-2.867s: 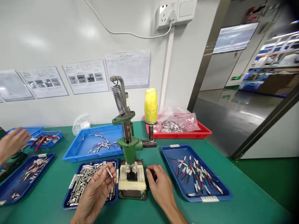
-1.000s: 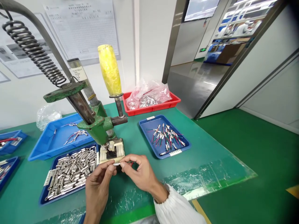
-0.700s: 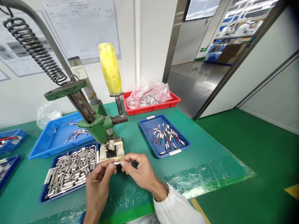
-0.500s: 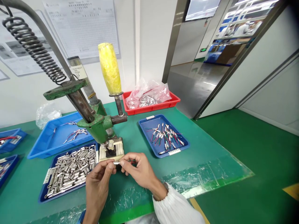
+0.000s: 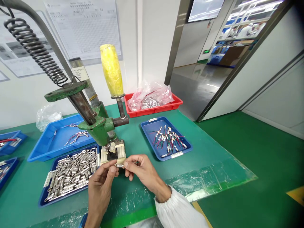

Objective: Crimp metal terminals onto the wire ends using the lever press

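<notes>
A small silver metal tube [image 5: 120, 165] lies level between my two hands, just in front of the green hand press [image 5: 102, 125]. My left hand [image 5: 102, 182] closes thumb and index finger at the tube's left end. Pinched at the tube's other end, my right hand [image 5: 142, 172] holds a thin wire lead, with a bit of green wire [image 5: 137, 162] showing past its fingers. How far the lead sits inside the tube is hidden. Behind the fingertips is the press's pale base [image 5: 121, 152]. Its yellow handle [image 5: 111, 71] stands upright.
Left of the press, a dark blue tray [image 5: 42, 198] holds many metal tubes. A lighter blue tray [image 5: 39, 153] with wires sits behind it. To the right is a blue tray [image 5: 148, 136] of wire leads. A red tray [image 5: 154, 111] with bagged parts stands at the back.
My right hand has shifted slightly right, and the tube with it. More of the tube shows beside my left fingertips. The press and trays stay in place.
</notes>
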`<state>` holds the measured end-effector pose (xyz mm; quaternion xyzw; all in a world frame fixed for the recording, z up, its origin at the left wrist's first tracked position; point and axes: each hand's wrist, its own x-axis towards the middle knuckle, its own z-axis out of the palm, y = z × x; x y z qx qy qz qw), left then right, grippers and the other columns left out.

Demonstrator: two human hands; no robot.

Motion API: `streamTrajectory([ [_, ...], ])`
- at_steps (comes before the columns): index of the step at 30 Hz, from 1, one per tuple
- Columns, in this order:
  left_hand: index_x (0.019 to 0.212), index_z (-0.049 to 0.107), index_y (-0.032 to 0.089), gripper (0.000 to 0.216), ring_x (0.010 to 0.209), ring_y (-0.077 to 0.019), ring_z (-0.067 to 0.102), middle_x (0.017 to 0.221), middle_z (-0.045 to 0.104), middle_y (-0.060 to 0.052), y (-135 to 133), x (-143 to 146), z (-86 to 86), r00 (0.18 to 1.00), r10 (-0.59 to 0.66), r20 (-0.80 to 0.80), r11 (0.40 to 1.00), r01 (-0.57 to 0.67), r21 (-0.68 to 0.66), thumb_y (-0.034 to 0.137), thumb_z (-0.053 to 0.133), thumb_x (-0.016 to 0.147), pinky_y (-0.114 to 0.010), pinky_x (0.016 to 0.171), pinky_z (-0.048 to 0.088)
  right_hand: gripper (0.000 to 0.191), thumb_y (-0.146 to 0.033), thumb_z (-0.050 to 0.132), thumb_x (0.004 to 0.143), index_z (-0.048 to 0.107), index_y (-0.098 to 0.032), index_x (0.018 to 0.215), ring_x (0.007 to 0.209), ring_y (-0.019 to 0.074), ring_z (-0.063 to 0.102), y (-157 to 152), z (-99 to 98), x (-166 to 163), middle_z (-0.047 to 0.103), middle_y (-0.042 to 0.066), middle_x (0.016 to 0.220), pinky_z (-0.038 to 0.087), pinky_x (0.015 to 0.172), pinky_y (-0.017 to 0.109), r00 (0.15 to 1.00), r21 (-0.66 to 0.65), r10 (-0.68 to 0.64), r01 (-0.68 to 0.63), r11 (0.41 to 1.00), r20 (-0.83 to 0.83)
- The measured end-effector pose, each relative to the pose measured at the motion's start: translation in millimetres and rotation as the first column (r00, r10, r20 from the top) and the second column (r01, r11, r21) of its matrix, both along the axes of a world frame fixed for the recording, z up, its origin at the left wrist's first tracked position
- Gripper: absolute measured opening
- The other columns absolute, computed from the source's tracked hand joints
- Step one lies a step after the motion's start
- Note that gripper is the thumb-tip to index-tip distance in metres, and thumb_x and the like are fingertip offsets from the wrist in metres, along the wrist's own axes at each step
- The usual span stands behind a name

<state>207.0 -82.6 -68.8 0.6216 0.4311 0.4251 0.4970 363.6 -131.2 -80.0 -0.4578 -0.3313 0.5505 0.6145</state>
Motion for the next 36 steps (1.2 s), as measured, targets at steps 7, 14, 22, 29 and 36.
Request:
streamTrajectory([
  [7,0.095,0.080,0.019,0.036,0.068,-0.0165,0.069,0.083,0.079,-0.006,-0.5,-0.6,-5.0,0.998,-0.054,0.023,0.998,0.054,-0.018,0.050,0.080,0.076,-0.025,0.067,0.058,0.044,-0.057,0.080,0.074,0.069,-0.014,0.071,0.046,0.0072,0.053,-0.3,-1.5,0.3,0.065,-0.001,0.057,0.043,0.048,0.020,1.000,0.003,0.016,-0.016,1.000,0.008],
  [14,0.091,0.077,0.018,0.031,0.067,-0.0147,0.065,0.071,0.072,-0.002,1.9,-2.8,-9.1,0.997,-0.079,0.011,0.997,0.079,-0.017,0.048,0.076,0.082,-0.022,0.066,0.054,0.043,-0.053,0.083,0.071,0.069,-0.012,0.072,0.045,0.0066,0.053,0.3,-2.3,-0.9,0.066,0.000,0.058,0.042,0.047,0.019,0.999,-0.015,0.029,-0.028,0.999,0.018],
  [22,0.086,0.075,0.017,0.033,0.065,-0.0150,0.062,0.068,0.069,-0.002,0.5,-4.2,-9.5,0.997,-0.074,0.009,0.997,0.074,-0.020,0.051,0.074,0.083,-0.022,0.063,0.051,0.046,-0.056,0.084,0.071,0.070,-0.013,0.074,0.046,0.0067,0.054,-0.1,-2.1,-1.5,0.066,0.000,0.059,0.043,0.049,0.019,0.998,-0.002,0.037,-0.036,0.999,0.041],
  [29,0.093,0.076,0.018,0.035,0.069,-0.0177,0.066,0.071,0.071,-0.003,0.6,-4.9,-11.8,0.999,-0.022,0.034,0.999,0.023,-0.027,0.051,0.074,0.082,-0.024,0.066,0.055,0.048,-0.060,0.081,0.074,0.073,-0.013,0.080,0.051,0.0083,0.053,0.6,-4.9,-4.1,0.067,0.001,0.064,0.043,0.052,0.021,0.991,0.048,0.056,-0.062,0.997,0.122],
  [36,0.096,0.078,0.020,0.029,0.081,-0.0201,0.070,0.086,0.075,-0.006,-5.4,-11.4,-19.5,0.996,-0.039,0.074,0.999,0.039,0.002,0.046,0.069,0.088,-0.026,0.075,0.057,0.039,-0.052,0.073,0.082,0.074,-0.013,0.080,0.059,0.0103,0.043,-1.6,-12.7,-12.3,0.056,-0.001,0.063,0.035,0.056,0.023,0.924,0.052,0.067,-0.093,0.994,0.376],
])
